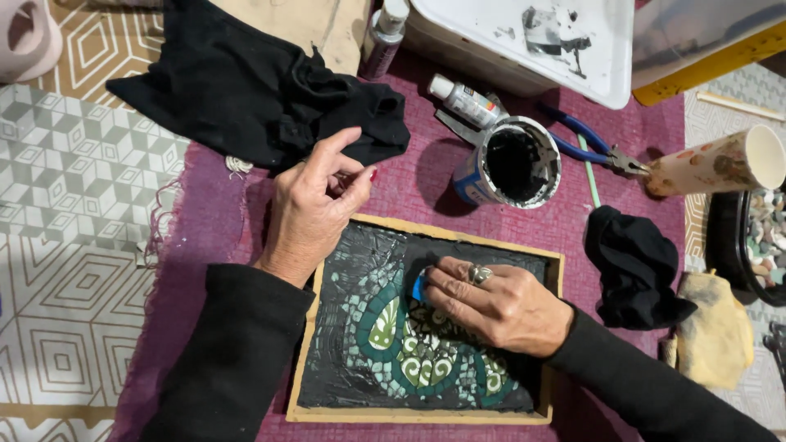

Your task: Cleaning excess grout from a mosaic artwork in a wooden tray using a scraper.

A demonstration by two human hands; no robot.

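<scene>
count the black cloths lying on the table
2: a large black cloth at the upper left beyond the left hand, and a small black cloth right of the wooden frame. None seems hidden.

Purple woven mat (213, 213) over geometric-patterned grey-beige table covering (74, 188); even light.

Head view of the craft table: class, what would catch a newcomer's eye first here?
The wooden-framed green-and-white mosaic panel, smeared with black grout, sits at centre on the purple woven mat. The right hand presses a small blue tool onto it; the left hand rests at its top-left corner. Behind stands an open tub of black grout.
</scene>
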